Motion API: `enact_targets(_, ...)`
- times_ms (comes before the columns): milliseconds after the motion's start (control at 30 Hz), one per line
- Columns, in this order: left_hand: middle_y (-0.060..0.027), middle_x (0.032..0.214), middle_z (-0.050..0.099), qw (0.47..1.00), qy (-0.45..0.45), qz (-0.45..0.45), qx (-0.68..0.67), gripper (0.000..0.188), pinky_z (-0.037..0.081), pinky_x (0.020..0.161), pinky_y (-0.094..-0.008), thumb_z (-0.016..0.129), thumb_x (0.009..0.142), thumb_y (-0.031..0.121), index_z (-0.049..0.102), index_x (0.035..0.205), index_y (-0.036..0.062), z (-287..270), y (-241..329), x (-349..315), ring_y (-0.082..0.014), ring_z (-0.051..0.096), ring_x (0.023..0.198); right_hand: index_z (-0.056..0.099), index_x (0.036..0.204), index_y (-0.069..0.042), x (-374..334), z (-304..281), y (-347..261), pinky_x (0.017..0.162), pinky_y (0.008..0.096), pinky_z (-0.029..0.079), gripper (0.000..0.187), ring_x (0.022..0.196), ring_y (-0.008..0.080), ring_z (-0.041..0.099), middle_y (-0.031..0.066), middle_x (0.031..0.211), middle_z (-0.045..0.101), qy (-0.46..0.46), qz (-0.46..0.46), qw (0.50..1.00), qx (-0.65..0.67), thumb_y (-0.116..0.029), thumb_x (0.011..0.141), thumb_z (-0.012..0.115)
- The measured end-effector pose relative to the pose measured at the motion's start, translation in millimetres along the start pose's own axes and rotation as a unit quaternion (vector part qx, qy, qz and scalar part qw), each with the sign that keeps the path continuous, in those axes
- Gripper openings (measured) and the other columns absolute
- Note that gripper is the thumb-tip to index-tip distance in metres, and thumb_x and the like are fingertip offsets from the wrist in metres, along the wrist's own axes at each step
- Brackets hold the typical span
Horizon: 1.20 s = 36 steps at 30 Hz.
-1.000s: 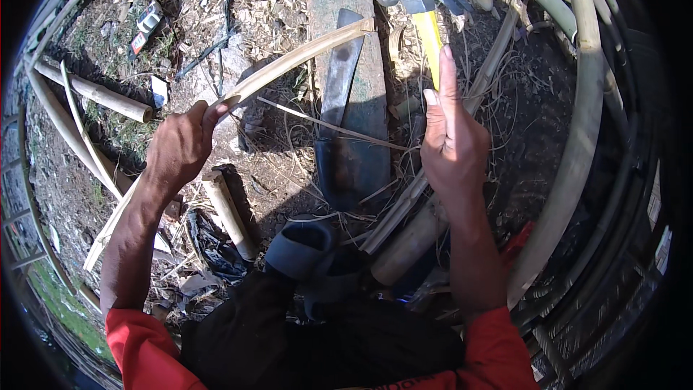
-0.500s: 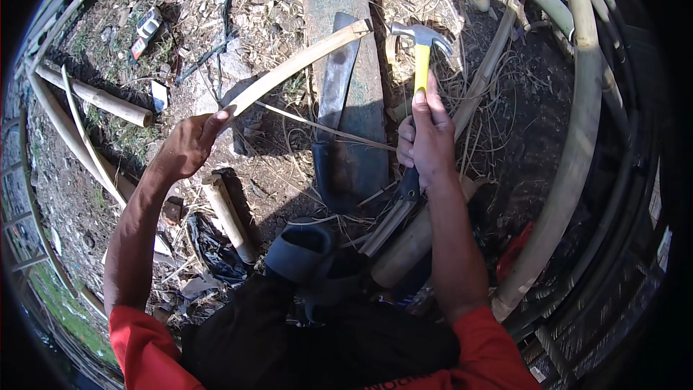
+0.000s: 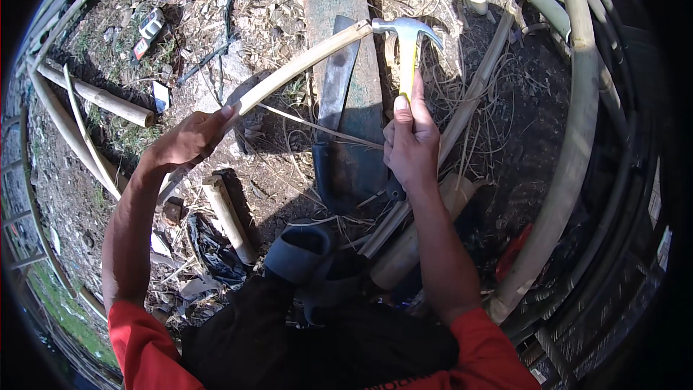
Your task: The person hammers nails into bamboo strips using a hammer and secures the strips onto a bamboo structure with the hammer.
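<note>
Hammer [image 3: 408, 45] moved to tip of strip [image 3: 304, 66].
The right hand [image 3: 413, 143] gripped it, the left hand [image 3: 189, 138] held the strip; this looked like a tap.

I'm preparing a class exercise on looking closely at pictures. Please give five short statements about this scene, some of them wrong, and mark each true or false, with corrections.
1. The left hand grips a bamboo strip. True.
2. The right hand grips a hammer. True.
3. The two hands touch each other. False: they are apart.
4. A knife rests on a plank. True.
5. The bamboo strip passes beneath the knife. False: it is held up and crosses above the knife.
</note>
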State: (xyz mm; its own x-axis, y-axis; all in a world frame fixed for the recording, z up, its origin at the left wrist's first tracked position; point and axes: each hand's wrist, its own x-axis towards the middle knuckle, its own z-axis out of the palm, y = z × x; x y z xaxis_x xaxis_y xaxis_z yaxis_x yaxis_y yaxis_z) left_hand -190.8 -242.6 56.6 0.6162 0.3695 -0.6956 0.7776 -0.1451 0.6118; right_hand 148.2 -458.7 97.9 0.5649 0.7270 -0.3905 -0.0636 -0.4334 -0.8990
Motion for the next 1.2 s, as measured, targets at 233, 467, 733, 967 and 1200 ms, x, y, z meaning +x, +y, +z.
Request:
enact_targets(233,0.0066,0.048,0.038,0.97,-0.055,-0.122,-0.204,0.06,0.032,0.036,-0.0256,0.056,0.102,0.06,0.054,0.064,0.0139,-36.5,20.0,1.1,-0.0057,0.034,0.037,0.04,0.159,-0.006,18.8,-34.8,1.6,0.073,0.0301,0.051,0.053,0.077,0.0099,0.053,0.0149,0.113,0.073,0.022,-0.151,0.952,-0.266,-0.022,0.11,0.053)
enact_targets(467,0.0066,0.048,0.036,0.953,-0.121,-0.177,-0.214,0.072,0.023,0.032,-0.0254,0.054,0.096,0.074,0.047,0.056,0.0144,-65.0,33.4,2.7,-0.0046,0.029,0.035,0.047,0.156,-0.012,17.2,-25.7,20.5,0.06,0.0395,0.055,0.063,0.07,0.0299,0.073,0.0182,0.084,0.071,0.068,-0.379,0.858,-0.339,-0.004,0.097,0.068)
enact_targets(733,0.0052,0.046,0.041,0.958,-0.126,-0.09,-0.241,0.074,0.029,0.029,-0.0235,0.057,0.096,0.072,0.048,0.053,0.0124,-69.8,39.3,2.3,-0.0035,0.034,0.033,0.05,0.155,-0.019,25.0,-22.3,13.8,0.05,0.0397,0.052,0.072,0.056,0.0241,0.063,0.0098,0.076,0.064,0.073,-0.405,0.811,-0.417,-0.001,0.09,0.073)
enact_targets(967,0.0065,0.044,0.036,0.982,-0.063,-0.134,-0.119,0.079,0.028,0.031,-0.0241,0.052,0.092,0.082,0.051,0.057,0.0111,-77.4,47.2,-3.6,-0.004,0.032,0.034,0.053,0.154,-0.018,19.8,-19.2,-10.6,0.057,0.0374,0.054,0.071,0.061,0.0212,0.065,0.01,0.071,0.062,0.08,-0.415,0.819,-0.388,0.004,0.088,0.071)
enact_targets(1200,0.0016,0.05,0.046,0.999,0.038,-0.035,0.004,0.068,0.033,0.037,-0.0278,0.052,0.1,0.068,0.068,0.074,0.0065,-56.3,23.5,8.3,-0.0078,0.042,0.041,0.046,0.157,-0.011,12.4,-26.8,-10.0,0.063,0.0379,0.054,0.06,0.067,0.0267,0.07,0.0196,0.083,0.071,0.068,-0.32,0.891,-0.314,-0.003,0.099,0.063)
